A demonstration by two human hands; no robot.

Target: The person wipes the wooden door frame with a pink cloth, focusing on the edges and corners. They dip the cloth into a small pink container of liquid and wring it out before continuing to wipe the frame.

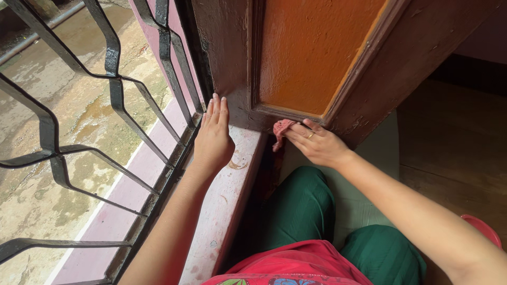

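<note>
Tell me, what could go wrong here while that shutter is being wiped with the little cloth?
The left hand lies flat on the pink sill, right by the shutter's hinge edge; if the wooden shutter swings, those fingers might get pinched. The right hand presses a small pink cloth along the worn, chipped frame, so a splinter or paint flake could catch the skin. The iron grille sits close, and knuckles could knock it.
</note>
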